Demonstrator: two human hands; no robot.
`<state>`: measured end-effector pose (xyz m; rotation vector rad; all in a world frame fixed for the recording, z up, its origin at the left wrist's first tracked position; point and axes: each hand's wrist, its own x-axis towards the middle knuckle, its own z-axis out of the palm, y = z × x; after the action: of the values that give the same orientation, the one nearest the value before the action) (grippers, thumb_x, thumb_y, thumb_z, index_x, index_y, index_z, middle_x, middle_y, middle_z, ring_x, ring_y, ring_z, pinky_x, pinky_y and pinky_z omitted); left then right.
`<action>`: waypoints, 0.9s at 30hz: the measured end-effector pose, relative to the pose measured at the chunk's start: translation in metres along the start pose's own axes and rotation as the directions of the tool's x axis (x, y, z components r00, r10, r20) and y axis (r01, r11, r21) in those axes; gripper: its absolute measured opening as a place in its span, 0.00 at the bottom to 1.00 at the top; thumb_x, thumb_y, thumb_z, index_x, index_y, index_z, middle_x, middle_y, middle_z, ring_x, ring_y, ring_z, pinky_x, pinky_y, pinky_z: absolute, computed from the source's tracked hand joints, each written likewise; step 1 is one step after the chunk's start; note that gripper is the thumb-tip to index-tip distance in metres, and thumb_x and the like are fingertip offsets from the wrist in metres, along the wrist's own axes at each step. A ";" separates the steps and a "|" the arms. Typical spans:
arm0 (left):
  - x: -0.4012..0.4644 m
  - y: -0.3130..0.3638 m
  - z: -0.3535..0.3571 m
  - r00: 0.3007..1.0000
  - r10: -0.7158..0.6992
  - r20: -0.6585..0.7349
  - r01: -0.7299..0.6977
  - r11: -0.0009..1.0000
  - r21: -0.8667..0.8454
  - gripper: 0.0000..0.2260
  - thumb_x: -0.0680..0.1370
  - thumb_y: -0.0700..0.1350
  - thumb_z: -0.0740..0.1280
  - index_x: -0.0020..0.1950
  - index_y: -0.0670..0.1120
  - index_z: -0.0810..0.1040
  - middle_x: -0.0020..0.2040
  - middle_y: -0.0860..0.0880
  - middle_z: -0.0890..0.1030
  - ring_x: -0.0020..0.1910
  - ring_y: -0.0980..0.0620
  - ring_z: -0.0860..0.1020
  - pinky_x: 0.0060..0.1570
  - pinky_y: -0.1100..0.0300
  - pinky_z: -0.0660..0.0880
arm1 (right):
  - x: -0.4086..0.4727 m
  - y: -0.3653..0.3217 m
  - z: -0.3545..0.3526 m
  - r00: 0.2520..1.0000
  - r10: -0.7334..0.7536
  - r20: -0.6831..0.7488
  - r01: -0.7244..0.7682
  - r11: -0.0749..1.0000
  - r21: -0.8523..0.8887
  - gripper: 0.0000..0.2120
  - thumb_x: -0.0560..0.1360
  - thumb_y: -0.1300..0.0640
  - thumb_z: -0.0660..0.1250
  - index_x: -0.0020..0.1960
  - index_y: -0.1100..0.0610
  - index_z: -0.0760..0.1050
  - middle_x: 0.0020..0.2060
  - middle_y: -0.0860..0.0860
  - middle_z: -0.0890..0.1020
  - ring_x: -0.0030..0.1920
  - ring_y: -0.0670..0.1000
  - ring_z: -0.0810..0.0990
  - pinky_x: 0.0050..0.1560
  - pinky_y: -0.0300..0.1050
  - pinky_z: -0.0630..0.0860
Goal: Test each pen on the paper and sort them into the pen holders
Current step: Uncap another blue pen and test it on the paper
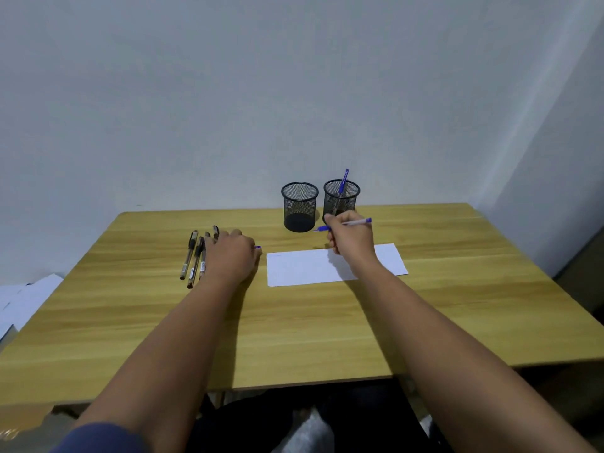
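A: What is lying at the far left of the table [130, 322]?

B: Three dark pens [193, 259] are lying side by side, and my left hand [230, 256] is resting over the pens next to them. My fingers are bending down onto them, but I cannot tell if they are closing round one or only touching. A blue tip [257, 247] is peeking out at the right side of this hand, so I think one more pen is hiding under my palm.

A: How are these pens going to handle?

B: I am judging them as light, stiff and smooth, so they are rolling easily on the wood. I am planning to pinch one at the middle of the barrel, where it balances, not at the tip.

A: And further to the right?

B: The white paper [300, 268] is lying flat in front of me. It is thin and it may slide, so pressing it with the free hand is wise. Behind it the two mesh holders are standing: the left holder [299, 207] is looking empty, the right holder [341, 197] is keeping one blue pen [343, 181] upright.

A: And your right hand?

B: My right hand [349, 235] is gripping a blue and white pen [354, 223] near its front end, almost level, above the far edge of the paper.
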<state>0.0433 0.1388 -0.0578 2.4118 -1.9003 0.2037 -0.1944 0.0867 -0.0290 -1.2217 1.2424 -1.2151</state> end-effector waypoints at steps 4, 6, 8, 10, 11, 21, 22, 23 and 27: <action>-0.004 0.000 0.008 0.997 0.009 -0.079 -0.018 0.994 -0.107 0.22 0.83 0.57 0.59 0.75 0.52 0.71 0.69 0.45 0.75 0.70 0.39 0.70 0.66 0.40 0.67 | 0.001 0.015 0.011 0.994 -0.076 0.073 0.080 0.996 -0.050 0.12 0.83 0.57 0.72 0.43 0.59 0.74 0.31 0.54 0.80 0.26 0.45 0.78 0.28 0.39 0.75; -0.009 -0.001 0.010 0.980 0.090 -0.175 -0.123 0.975 -0.183 0.24 0.81 0.59 0.57 0.76 0.53 0.70 0.69 0.46 0.76 0.70 0.41 0.69 0.65 0.42 0.67 | 0.003 0.018 0.016 0.991 -0.104 0.088 0.109 0.993 -0.052 0.12 0.83 0.57 0.72 0.43 0.59 0.74 0.32 0.54 0.81 0.27 0.44 0.79 0.29 0.39 0.76; -0.016 -0.003 0.012 0.967 0.196 -0.163 -0.229 0.948 -0.222 0.27 0.79 0.64 0.55 0.75 0.56 0.72 0.72 0.49 0.74 0.73 0.44 0.64 0.67 0.42 0.65 | 0.004 0.022 0.022 0.991 -0.098 0.094 0.101 0.994 -0.029 0.11 0.83 0.57 0.71 0.44 0.60 0.74 0.31 0.54 0.80 0.27 0.44 0.79 0.29 0.39 0.76; -0.024 -0.004 0.018 0.962 0.249 -0.108 -0.268 0.937 -0.224 0.28 0.77 0.69 0.55 0.73 0.60 0.72 0.76 0.51 0.69 0.79 0.44 0.57 0.72 0.39 0.58 | 0.007 0.032 0.026 0.993 -0.063 0.100 0.063 0.998 0.001 0.12 0.83 0.57 0.71 0.44 0.59 0.73 0.30 0.54 0.79 0.27 0.47 0.77 0.29 0.42 0.75; -0.027 -0.005 0.021 0.963 0.255 -0.088 -0.269 0.937 -0.223 0.28 0.76 0.71 0.55 0.73 0.62 0.72 0.78 0.52 0.67 0.80 0.44 0.53 0.74 0.38 0.55 | 0.008 0.039 0.027 0.994 -0.042 0.102 0.043 0.999 -0.001 0.13 0.83 0.56 0.71 0.42 0.58 0.72 0.30 0.54 0.79 0.28 0.48 0.77 0.30 0.43 0.76; -0.033 -0.007 0.033 0.967 0.233 -0.101 -0.250 0.942 -0.222 0.32 0.75 0.74 0.49 0.75 0.63 0.70 0.78 0.52 0.66 0.82 0.44 0.50 0.76 0.37 0.50 | 0.014 0.045 0.038 0.990 0.003 0.138 -0.004 1.000 0.004 0.09 0.83 0.56 0.71 0.46 0.60 0.78 0.32 0.54 0.82 0.31 0.50 0.78 0.33 0.46 0.75; -0.032 -0.007 0.034 0.967 0.231 -0.105 -0.250 0.941 -0.229 0.32 0.75 0.74 0.50 0.74 0.63 0.70 0.78 0.53 0.66 0.82 0.44 0.50 0.76 0.37 0.50 | 0.013 0.041 0.041 0.987 -0.007 0.159 0.005 1.000 0.013 0.09 0.83 0.56 0.71 0.48 0.61 0.81 0.33 0.55 0.83 0.31 0.49 0.77 0.32 0.44 0.74; -0.032 -0.007 0.035 0.967 0.230 -0.113 -0.251 0.939 -0.237 0.31 0.75 0.74 0.51 0.74 0.63 0.71 0.78 0.53 0.67 0.82 0.44 0.49 0.76 0.37 0.50 | 0.012 0.036 0.044 0.983 -0.024 0.179 0.022 1.000 0.016 0.10 0.83 0.56 0.70 0.49 0.63 0.82 0.34 0.55 0.83 0.31 0.49 0.77 0.31 0.43 0.72; -0.030 -0.007 0.038 0.962 0.233 -0.141 -0.262 0.932 -0.250 0.30 0.75 0.74 0.54 0.73 0.63 0.72 0.78 0.53 0.67 0.82 0.43 0.48 0.75 0.38 0.51 | 0.014 0.033 0.055 0.963 -0.142 0.229 0.155 0.987 -0.039 0.19 0.82 0.55 0.74 0.40 0.69 0.78 0.30 0.53 0.77 0.29 0.44 0.76 0.33 0.37 0.74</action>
<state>0.0457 0.1648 -0.0993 1.9489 -2.0308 0.0830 -0.1402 0.0719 -0.0635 -1.4731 1.0380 -1.1176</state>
